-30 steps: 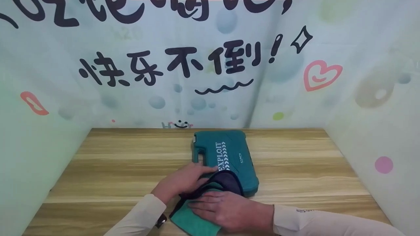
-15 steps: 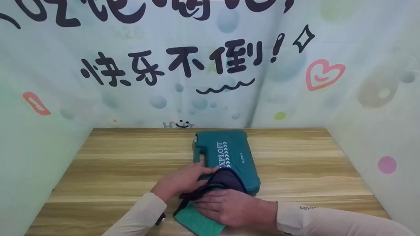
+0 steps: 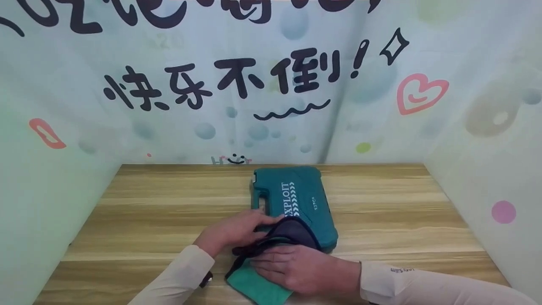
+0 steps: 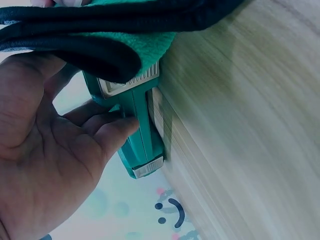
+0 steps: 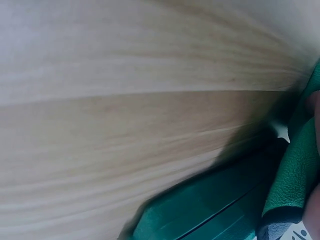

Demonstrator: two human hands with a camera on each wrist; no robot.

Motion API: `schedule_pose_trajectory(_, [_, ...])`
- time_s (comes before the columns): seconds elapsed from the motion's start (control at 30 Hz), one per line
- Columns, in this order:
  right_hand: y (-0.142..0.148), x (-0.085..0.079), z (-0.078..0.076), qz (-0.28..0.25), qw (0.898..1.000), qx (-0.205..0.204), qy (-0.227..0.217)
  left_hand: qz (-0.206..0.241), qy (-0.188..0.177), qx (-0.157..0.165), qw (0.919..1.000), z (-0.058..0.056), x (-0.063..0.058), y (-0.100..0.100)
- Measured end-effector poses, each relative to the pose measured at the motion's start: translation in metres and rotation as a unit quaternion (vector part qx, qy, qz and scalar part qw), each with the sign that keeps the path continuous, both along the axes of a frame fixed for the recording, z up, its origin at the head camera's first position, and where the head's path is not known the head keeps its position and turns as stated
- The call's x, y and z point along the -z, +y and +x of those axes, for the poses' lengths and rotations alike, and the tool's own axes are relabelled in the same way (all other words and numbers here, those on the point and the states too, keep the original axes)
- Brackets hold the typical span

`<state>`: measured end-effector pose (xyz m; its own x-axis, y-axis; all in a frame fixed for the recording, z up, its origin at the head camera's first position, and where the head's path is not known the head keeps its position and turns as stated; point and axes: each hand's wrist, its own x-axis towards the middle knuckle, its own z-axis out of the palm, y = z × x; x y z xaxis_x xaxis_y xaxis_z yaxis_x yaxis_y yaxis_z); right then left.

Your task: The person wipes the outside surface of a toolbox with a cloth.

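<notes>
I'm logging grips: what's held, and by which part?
The teal EXPLOIT case, by its handle, in the left hand; the right hand rests on green cloth.

Teal plastic case: 7 o'clock corner hidden under dark-edged green cloth. Upper black lettering: cut off, 12 o'clock.

Case: smooth plastic; latches look metal. Cloth: rough pebbled nap, smoother edge trim. Counter: matt wood grain.

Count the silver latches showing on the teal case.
2: one silver latch partly behind the cloth, a second latch near the far end of the teal case, beyond the left hand. More may be hidden.
</notes>
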<state>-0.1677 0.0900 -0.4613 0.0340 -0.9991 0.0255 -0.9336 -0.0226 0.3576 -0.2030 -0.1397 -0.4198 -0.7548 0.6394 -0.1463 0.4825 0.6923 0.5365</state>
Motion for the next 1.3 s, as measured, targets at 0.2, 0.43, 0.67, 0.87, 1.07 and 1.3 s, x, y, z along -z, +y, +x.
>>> schedule_pose_trajectory(0.2, [-0.004,0.0,0.0,-0.003,1.0,-0.001,-0.006,0.007,-0.015,-0.002,0.9999,-0.003,0.001,-0.002])
schedule_pose_trajectory(0.43, [0.003,0.001,-0.003,0.008,1.0,0.008,0.007,0.009,-0.029,-0.014,0.9995,-0.003,0.002,-0.003])
schedule_pose_trajectory(0.67, [0.043,0.003,-0.01,-0.008,1.0,0.001,-0.027,0.005,-0.041,-0.017,0.999,-0.002,0.003,-0.002])
schedule_pose_trajectory(0.87, [0.087,-0.001,-0.016,-0.027,0.998,-0.008,-0.064,0.0,-0.042,-0.018,0.9989,-0.001,0.002,-0.005])
schedule_pose_trajectory(1.07, [0.12,-0.007,-0.022,-0.024,0.996,-0.023,-0.083,0.01,-0.029,-0.004,0.9995,-0.001,0.003,-0.005])
schedule_pose_trajectory(1.3, [0.14,-0.007,-0.026,-0.03,0.996,-0.035,-0.078,0.004,-0.025,-0.009,0.9996,0.0,0.003,-0.005])
